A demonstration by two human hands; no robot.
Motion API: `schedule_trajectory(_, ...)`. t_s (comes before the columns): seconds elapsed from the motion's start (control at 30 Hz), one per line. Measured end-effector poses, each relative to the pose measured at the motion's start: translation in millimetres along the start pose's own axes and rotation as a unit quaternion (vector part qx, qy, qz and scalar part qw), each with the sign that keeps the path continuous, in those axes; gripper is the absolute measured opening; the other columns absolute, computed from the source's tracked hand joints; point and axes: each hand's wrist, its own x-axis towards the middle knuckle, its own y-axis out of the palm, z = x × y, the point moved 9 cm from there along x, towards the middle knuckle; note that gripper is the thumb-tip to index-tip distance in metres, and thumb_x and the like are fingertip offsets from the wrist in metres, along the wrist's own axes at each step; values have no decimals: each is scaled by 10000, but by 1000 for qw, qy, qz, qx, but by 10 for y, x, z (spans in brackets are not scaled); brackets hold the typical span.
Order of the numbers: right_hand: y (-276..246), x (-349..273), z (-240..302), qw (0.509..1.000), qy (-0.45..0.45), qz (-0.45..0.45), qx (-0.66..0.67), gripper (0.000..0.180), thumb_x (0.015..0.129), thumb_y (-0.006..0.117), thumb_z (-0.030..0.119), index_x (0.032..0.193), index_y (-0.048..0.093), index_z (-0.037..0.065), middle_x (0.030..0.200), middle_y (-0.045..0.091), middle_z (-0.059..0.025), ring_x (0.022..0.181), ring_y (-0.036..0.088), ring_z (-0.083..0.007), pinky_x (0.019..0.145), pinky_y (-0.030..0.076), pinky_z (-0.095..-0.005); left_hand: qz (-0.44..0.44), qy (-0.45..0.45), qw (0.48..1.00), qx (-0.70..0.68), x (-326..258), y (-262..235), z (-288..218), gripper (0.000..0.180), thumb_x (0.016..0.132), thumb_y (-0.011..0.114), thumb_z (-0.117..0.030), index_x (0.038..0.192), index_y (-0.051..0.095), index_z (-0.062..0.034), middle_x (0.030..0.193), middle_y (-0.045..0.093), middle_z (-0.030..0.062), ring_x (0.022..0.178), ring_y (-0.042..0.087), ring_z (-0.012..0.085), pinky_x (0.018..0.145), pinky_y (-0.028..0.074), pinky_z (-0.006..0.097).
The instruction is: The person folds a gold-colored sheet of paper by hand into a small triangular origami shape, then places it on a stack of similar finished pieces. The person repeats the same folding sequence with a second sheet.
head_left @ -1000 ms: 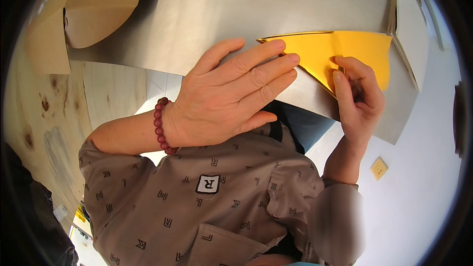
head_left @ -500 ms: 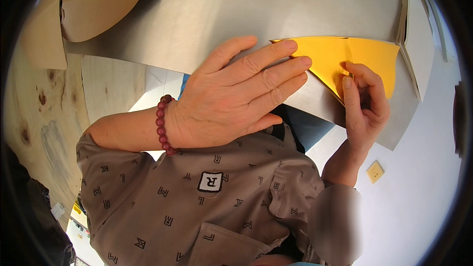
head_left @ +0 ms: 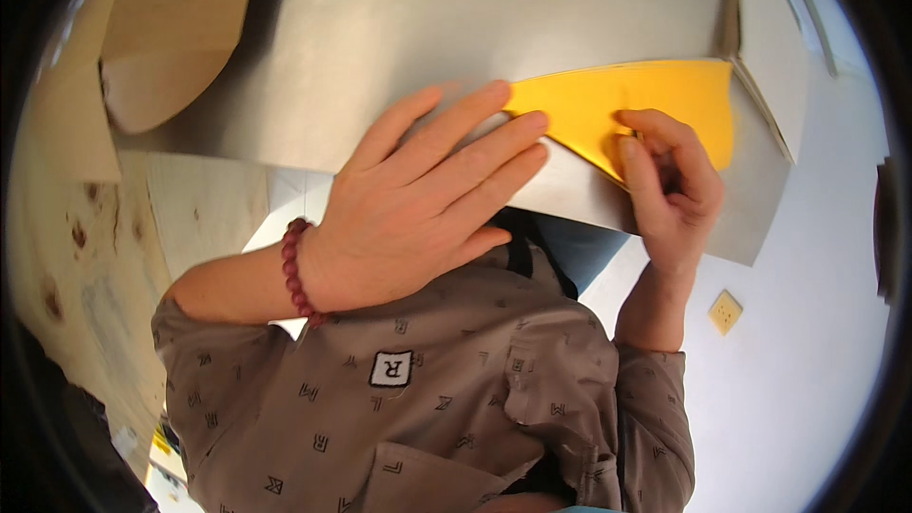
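Observation:
A yellow sheet (head_left: 679, 85), paper-like and tapering to a point at its left, lies on the metal tabletop near the front edge. My left hand (head_left: 418, 190) is stretched flat, its fingers extended with the tips at the sheet's left point. A dark red bead bracelet (head_left: 293, 271) circles that wrist. Over the sheet's near side, my right hand (head_left: 674, 176) is closed, thumb and index finger pinched together. Whatever sits between those fingertips is too small to make out.
The metal tabletop (head_left: 427, 19) stretches away in front of me. A brown cardboard piece (head_left: 180, 28) stands at the far left above a wooden board (head_left: 204, 195). White-and-brown folded panels (head_left: 774, 47) lie at the right. A wall socket (head_left: 725, 312) is at lower right.
The whole view has shifted, with the table contents appearing further left. My left fingertips have drawn back from over the sheet to its left point. My right hand keeps its pinch.

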Motion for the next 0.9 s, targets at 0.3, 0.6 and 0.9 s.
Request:
schedule_trajectory(0.3,9,6,17,1000,-7,-1,10,210,869,762,-57,1060,769,30,825,649,21,584,445,-16,542,350,-196,33,-3,999,6,4,19,-9,710,828,777,-389,1461,611,-114,1586,525,99,1496,454,317,1219,316,489)
schedule_trajectory(0.6,-11,20,71,999,-15,3,-42,218,868,769,-37,1075,772,33,813,660,-2,582,481,-37,542,379,-212,34,-8,999,15,4,28,-14,718,814,789,-371,1455,612,-100,1590,512,146,1499,450,309,1216,318,470)
schedule_trajectory(0.9,5,37,125,997,-48,-8,-64,201,886,751,-15,1077,774,43,761,627,-11,572,478,-64,531,379,-236,44,1,999,29,-10,36,-15,748,913,727,-443,1515,540,-40,1607,478,203,1511,437,339,1198,312,462)
